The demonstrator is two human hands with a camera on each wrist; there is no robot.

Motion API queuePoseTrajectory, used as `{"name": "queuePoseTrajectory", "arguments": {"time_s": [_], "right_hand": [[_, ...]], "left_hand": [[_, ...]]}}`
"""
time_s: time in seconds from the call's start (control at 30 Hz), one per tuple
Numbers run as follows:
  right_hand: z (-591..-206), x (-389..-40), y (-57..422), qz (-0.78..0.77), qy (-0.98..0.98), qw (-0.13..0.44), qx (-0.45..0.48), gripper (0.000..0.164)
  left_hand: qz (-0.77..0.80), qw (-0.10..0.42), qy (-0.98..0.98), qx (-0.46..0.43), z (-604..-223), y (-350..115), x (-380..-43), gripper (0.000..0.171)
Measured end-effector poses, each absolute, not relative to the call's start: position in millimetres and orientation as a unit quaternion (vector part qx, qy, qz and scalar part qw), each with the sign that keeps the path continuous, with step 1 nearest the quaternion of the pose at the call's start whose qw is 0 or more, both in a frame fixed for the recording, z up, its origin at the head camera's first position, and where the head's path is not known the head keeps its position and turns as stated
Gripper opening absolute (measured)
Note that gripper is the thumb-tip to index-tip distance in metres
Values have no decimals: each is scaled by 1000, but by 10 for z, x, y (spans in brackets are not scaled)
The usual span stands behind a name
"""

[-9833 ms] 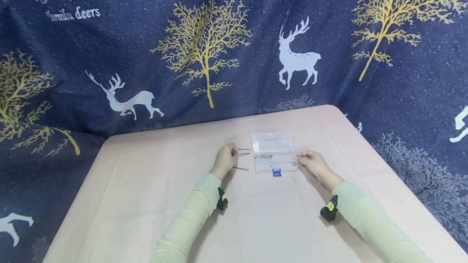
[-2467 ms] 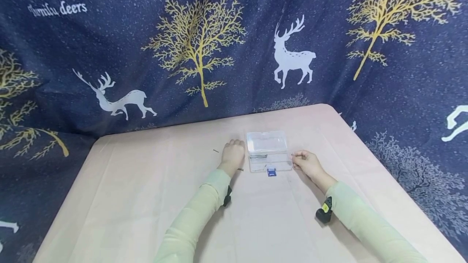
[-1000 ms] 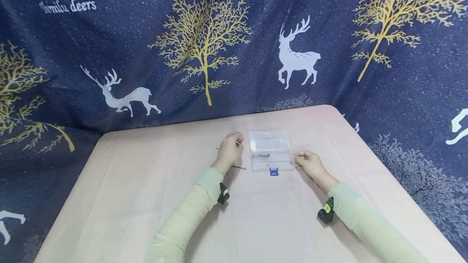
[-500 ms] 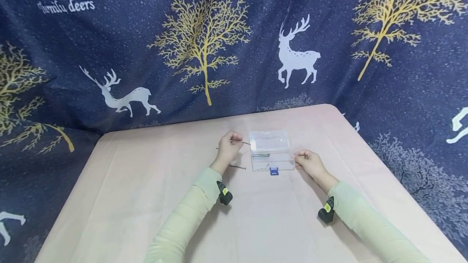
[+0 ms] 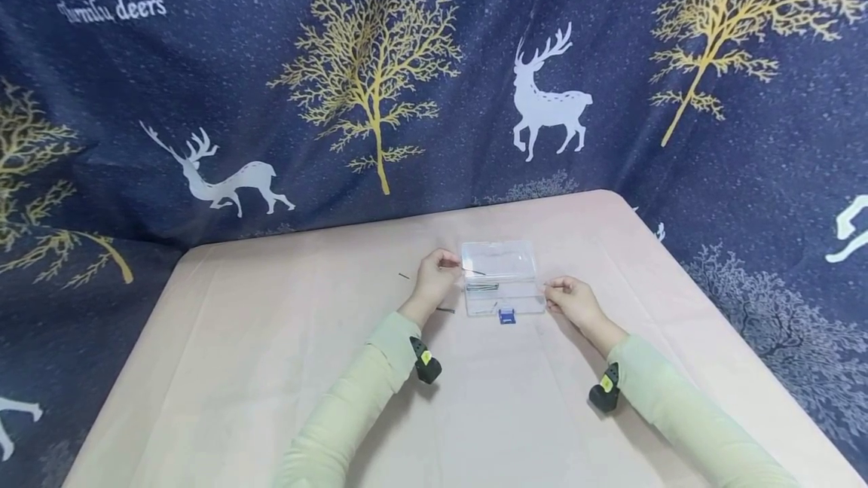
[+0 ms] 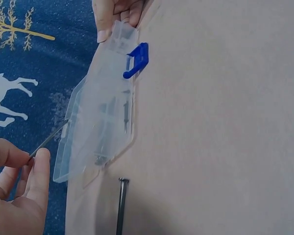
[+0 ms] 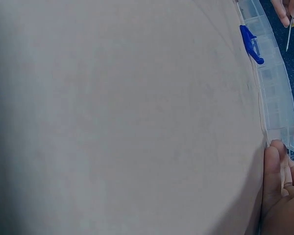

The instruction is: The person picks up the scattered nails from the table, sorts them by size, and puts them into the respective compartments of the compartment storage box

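My left hand (image 5: 434,281) pinches a nail (image 6: 51,137) between thumb and fingers, and its far end points over the clear plastic box (image 5: 499,256). That box lies with its lid folded back and a blue latch (image 5: 507,315) at the front. Several nails (image 5: 482,288) lie in its rear left compartment; something small in the front one is too faint to tell. My right hand (image 5: 575,306) holds the right end of the box between thumb and fingers. Beside the left hand, a flat-headed nail (image 6: 121,205) rests on the table.
Left of the left hand, the end of a thin nail (image 5: 403,276) shows on the table, partly hidden by that hand. A pale pink cloth covers the table (image 5: 237,367). Behind it hangs a dark blue curtain (image 5: 461,172) printed with deer and trees.
My left hand was reaching down by the nails; it came up with one and has now moved right to the box. The right hand has stayed at the box's end.
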State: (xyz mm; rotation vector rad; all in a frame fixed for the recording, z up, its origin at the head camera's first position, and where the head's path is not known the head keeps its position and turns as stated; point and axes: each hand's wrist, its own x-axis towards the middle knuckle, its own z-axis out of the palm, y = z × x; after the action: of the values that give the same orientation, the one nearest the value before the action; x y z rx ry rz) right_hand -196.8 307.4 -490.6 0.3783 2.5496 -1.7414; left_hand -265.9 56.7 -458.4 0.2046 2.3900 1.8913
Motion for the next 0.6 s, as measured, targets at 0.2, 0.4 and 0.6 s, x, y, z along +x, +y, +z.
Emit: {"name": "queuePoseTrajectory", "arguments": {"time_s": [0.2, 0.4, 0.6], "right_hand": [[-4896, -1966, 3080, -568, 814, 14, 119, 33], [-4899, -1969, 3089, -571, 812, 13, 120, 34], [-4900, -1974, 3093, -567, 815, 15, 120, 33]], "left_hand": [[650, 74, 754, 67, -4585, 655, -2623, 17], [625, 71, 772, 95, -4585, 716, -2599, 17], [615, 81, 776, 114, -4628, 725, -2605, 19]]}}
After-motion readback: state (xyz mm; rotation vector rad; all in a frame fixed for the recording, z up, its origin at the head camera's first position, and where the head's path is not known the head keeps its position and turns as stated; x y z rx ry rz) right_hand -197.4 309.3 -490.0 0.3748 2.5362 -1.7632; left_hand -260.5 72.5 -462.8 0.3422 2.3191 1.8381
